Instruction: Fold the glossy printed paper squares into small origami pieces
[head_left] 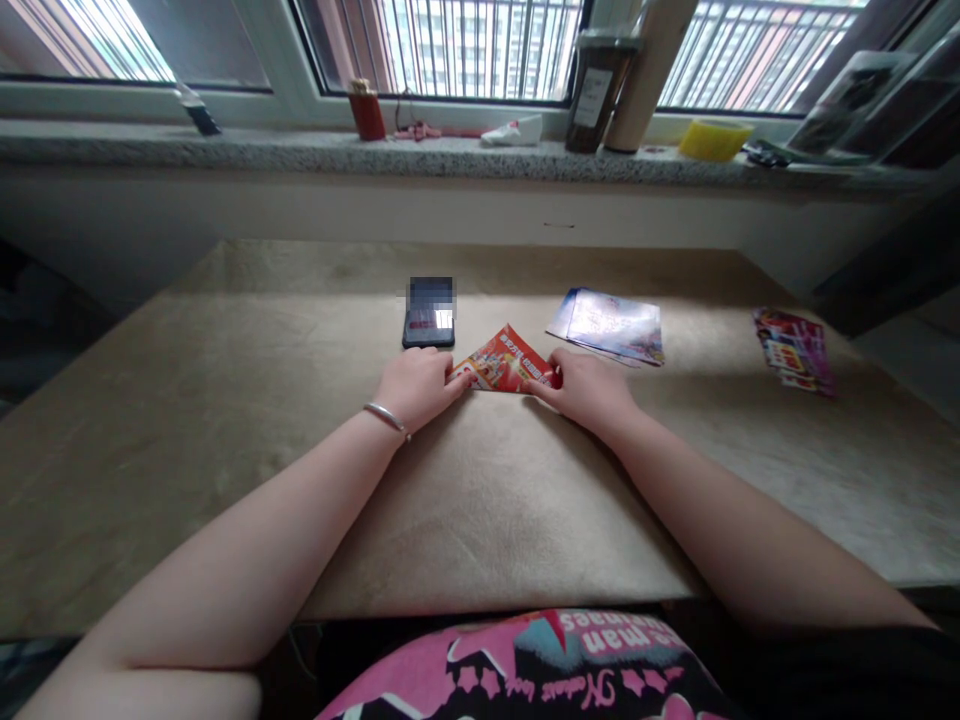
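Note:
A red printed paper, folded to a triangle with its point away from me, lies on the table between my hands. My left hand grips its left corner, thumb on top; the fingers underneath are partly hidden. At the right corner, my right hand pinches the paper with its thumb along the near edge. Just beyond my left hand is a dark phone, its screen partly blurred. Several bluish-white printed sheets lie beyond my right hand.
More colourful printed papers rest at the table's right side. The beige table meets a wall below a stone windowsill. On the sill stand a red container, a dark lidded jar and a roll of yellow tape.

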